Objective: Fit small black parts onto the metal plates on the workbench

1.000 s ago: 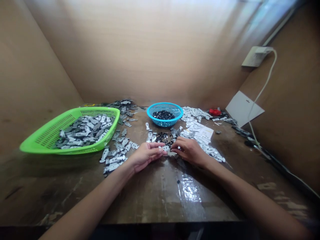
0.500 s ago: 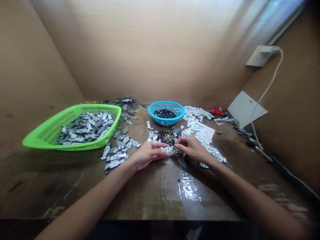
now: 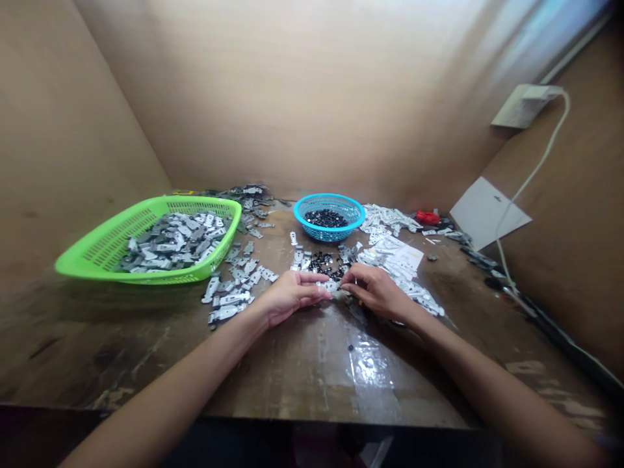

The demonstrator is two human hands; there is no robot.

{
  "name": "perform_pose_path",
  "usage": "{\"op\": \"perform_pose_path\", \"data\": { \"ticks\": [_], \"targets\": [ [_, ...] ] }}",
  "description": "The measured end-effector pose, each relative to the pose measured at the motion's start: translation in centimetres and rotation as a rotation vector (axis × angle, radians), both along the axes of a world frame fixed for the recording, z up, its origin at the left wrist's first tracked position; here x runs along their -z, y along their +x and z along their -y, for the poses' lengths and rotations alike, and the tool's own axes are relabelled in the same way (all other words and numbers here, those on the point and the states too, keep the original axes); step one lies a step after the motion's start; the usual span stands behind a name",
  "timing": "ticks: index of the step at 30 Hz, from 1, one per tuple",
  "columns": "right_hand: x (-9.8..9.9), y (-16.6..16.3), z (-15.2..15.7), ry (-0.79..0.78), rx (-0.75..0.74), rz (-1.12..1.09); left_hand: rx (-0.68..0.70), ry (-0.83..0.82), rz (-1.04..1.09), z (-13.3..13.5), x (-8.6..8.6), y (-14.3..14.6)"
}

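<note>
Between its fingers and thumb, my left hand [image 3: 291, 296] holds a small flat light-grey plastic piece [image 3: 333, 286], shaped like a toy car chassis. At the right end of this piece, the fingertips of my right hand [image 3: 377, 292] are pinched together. Whatever they grip is too small to make out. Just beyond my hands is a little heap of small black parts [image 3: 322, 262]. More of these fill the round blue basket [image 3: 303, 227] behind it. Loose grey pieces [image 3: 229, 299] lie to the left of my left hand, and white pieces [image 3: 414, 292] are spread beyond my right hand.
A green basket [image 3: 78, 265] piled with grey pieces stands on the left. At the back right are a red object [image 3: 428, 218], a white card [image 3: 487, 211] and a cable [image 3: 541, 162] running down from a wall socket box. Clear tape [image 3: 370, 383] covers the table's front.
My view has shifted slightly, so everything sits a little further right. Both hands stay together at the grey piece, with the right fingertips still pinched at its end.
</note>
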State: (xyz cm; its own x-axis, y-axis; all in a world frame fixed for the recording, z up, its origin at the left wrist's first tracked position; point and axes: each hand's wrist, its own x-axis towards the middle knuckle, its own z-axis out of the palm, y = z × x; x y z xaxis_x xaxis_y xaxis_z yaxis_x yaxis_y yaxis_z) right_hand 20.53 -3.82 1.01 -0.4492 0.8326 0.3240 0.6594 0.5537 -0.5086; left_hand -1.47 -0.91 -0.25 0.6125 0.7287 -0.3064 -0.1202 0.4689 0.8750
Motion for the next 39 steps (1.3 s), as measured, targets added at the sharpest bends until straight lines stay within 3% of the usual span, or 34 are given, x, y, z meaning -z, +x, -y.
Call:
{"op": "perform_pose_path", "data": {
  "ticks": [13, 17, 21, 25, 28, 34, 39],
  "targets": [
    [-0.1, -0.1, 0.2, 0.004, 0.017, -0.010, -0.006, 0.002, 0.022, -0.1, 0.1, 0.0],
    [-0.2, -0.1, 0.0, -0.032, 0.146, -0.113, -0.009, -0.004, 0.029, 0.0, -0.1, 0.0],
    [0.1, 0.4, -0.5, -0.301, 0.314, -0.278, 0.005, -0.004, 0.048, 0.0, -0.1, -0.1],
    [0.6, 0.4, -0.5, -0.687, 0.259, -0.512, 0.015, 0.006, 0.051, 0.0, -0.1, -0.1],
    [0.9, 0.1, -0.4, -0.824, 0.236, -0.634, 0.029, 0.015, 0.046, 0.0, -0.2, -0.1],
    [1.4, 0.1, -0.6, -0.774, 0.260, -0.679, 0.010, 0.010, 0.037, 0.0, -0.6, 0.0],
    [1.4, 0.3, -0.8, -0.692, 0.276, -0.675, -0.022, 0.044, -0.101, -0.4, -0.2, -0.2]
  ]
}}
